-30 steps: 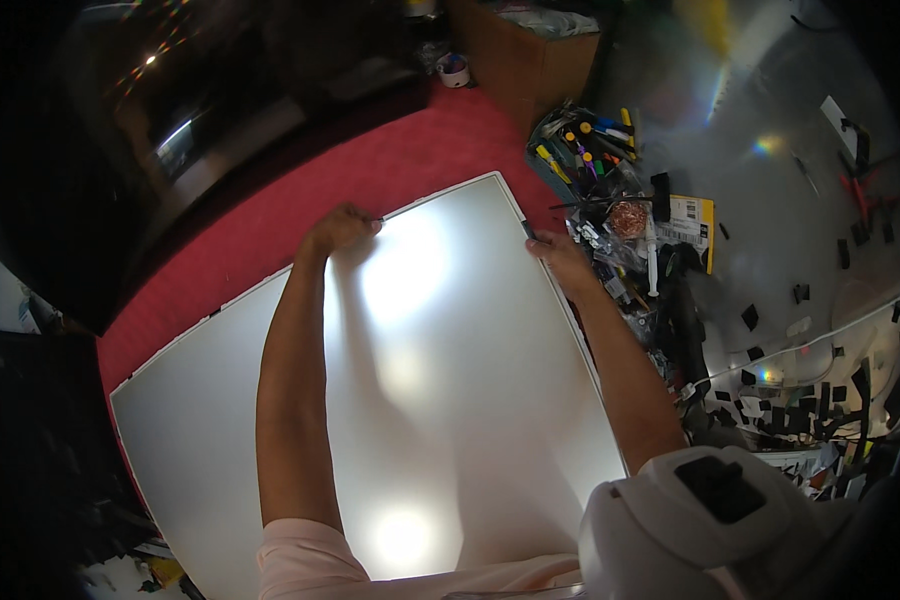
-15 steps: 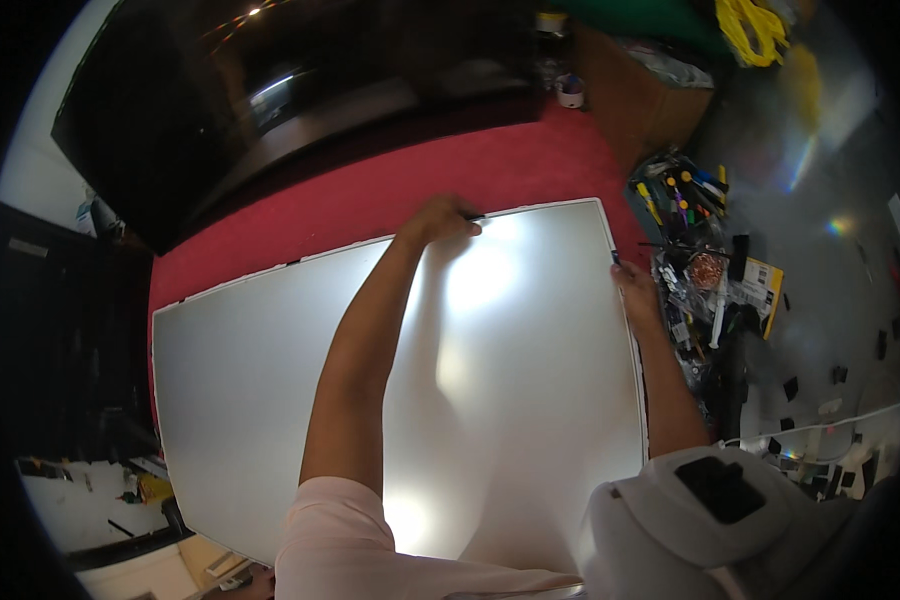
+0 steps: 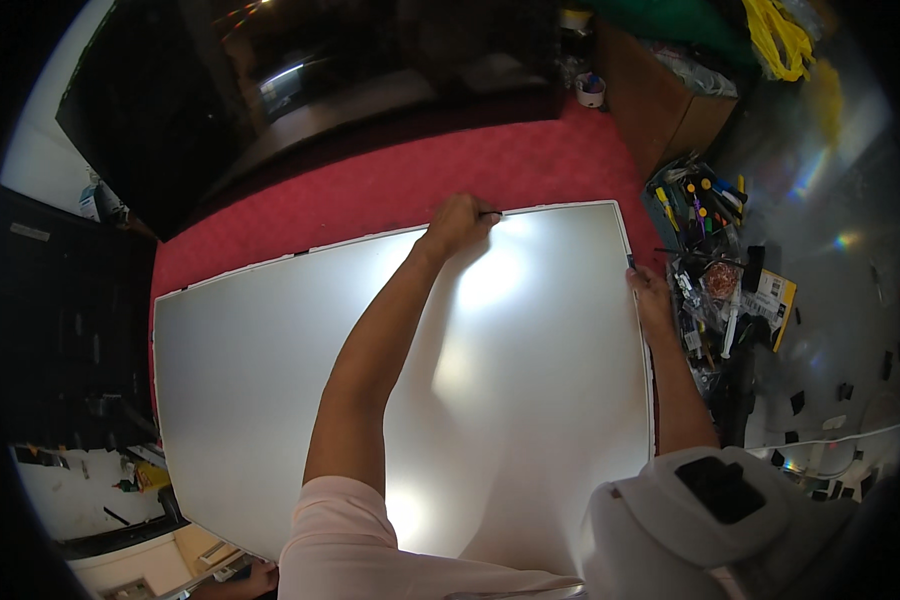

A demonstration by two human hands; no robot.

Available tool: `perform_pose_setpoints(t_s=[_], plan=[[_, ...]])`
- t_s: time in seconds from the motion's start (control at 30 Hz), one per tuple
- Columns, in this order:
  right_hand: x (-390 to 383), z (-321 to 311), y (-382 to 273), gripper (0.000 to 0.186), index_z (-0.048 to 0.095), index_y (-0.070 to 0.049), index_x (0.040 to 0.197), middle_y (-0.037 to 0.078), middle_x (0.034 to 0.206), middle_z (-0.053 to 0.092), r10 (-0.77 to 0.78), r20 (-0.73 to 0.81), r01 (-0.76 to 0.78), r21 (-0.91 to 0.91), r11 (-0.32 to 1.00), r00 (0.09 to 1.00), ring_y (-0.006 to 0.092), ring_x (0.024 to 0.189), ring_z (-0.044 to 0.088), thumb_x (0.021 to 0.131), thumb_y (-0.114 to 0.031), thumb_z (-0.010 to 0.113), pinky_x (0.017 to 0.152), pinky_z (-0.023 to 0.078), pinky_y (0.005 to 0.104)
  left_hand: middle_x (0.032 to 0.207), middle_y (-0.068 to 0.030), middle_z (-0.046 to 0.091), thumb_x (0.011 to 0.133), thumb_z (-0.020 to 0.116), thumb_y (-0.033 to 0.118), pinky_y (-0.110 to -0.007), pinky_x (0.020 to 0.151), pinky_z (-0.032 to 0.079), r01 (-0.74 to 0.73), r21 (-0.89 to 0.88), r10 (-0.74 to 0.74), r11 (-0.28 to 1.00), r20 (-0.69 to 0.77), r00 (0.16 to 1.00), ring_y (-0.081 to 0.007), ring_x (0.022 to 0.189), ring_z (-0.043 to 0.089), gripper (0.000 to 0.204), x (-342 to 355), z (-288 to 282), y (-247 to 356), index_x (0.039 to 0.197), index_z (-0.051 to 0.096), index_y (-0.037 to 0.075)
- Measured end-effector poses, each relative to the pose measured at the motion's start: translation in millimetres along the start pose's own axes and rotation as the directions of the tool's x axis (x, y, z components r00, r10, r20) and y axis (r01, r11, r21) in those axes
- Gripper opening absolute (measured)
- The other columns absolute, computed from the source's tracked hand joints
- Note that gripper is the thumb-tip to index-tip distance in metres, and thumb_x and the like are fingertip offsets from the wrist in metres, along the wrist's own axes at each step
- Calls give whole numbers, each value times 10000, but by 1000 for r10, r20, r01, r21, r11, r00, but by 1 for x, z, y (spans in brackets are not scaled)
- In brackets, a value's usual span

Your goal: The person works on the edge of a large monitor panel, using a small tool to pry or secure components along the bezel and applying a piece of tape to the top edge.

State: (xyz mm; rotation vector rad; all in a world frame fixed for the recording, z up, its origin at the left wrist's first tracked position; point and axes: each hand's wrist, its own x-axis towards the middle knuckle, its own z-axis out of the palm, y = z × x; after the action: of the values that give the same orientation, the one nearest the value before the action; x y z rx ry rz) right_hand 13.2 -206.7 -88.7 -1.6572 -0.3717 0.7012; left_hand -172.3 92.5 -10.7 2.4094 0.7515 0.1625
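- A large white rectangular panel [image 3: 550, 390] lies flat on a red cloth [image 3: 390, 190] in front of the person, its long axis running roughly left to right across the body; the near edge is partly hidden by the person.
- The left hand [image 3: 457, 226] is at the panel's far edge, right of that edge's middle, with its fingers drawn together on a thin dark piece [image 3: 489, 212] that pokes out toward the right. The left forearm [image 3: 355, 380] crosses over the panel's bright surface.
- The right hand [image 3: 652, 298] is at the panel's right-hand short edge, just short of the far right corner. A small dark bit [image 3: 630, 262] shows at its fingertips; whether the fingers are clamped on it or only rest by it, one cannot tell.
- That far right corner sits between the two hands, beyond the right and to the right of the left; the right hand is the nearer. The bulk of the panel stretches leftward and back toward the body.
- Past the cloth stands a large glossy black screen [image 3: 400, 60]; at the right are a cardboard box [image 3: 650, 110], a bin of tools [image 3: 698, 205] and a copper-coloured wire coil [image 3: 720, 281].
- Another person's hand [image 3: 262, 577] shows at the panel's near left.
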Motion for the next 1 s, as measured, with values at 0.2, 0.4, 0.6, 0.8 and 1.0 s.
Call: perform_pose_setpoints(t_s=[0.2,0.4,0.6,0.8,1.0], plan=[[-2,3,-3,248,637,16,1045,13,904,627,24,-4,-24,27,999,1000,112,833,564,917,-193,601,794,434,251,735,-159,662,845,628,145,-425,685,487,-166,143,182,976,-108,977,-327,699,633,134,-2,3,-2,827,708,40],[-6,7,-11,256,634,19,1054,18,910,632,28,3,-28,34,999,1000,112,839,569,917,-195,602,794,437,249,725,-165,656,865,603,131,-429,631,484,-186,161,209,969,-141,968,-333,644,631,136,-7,9,-8,888,704,43],[1,1,3,256,631,22,1065,23,922,642,39,7,-39,46,998,999,112,846,580,919,-185,598,801,445,247,741,-179,656,873,595,130,-432,657,483,-172,162,181,972,-39,983,-332,689,638,146,-1,1,-6,913,699,35],[-1,3,0,254,629,24,1067,23,922,640,24,4,-24,51,998,1000,114,849,578,920,-180,596,801,444,248,738,-184,653,881,591,141,-435,678,475,-161,129,168,979,-45,985,-331,695,637,156,-3,0,-5,922,698,35],[-1,4,-4,265,626,31,1073,25,920,636,25,-1,-25,32,999,1000,119,851,573,914,-179,594,802,440,255,712,-188,643,888,585,157,-439,683,470,-145,145,153,979,-52,987,-330,678,632,173,-3,1,-5,916,695,27]])
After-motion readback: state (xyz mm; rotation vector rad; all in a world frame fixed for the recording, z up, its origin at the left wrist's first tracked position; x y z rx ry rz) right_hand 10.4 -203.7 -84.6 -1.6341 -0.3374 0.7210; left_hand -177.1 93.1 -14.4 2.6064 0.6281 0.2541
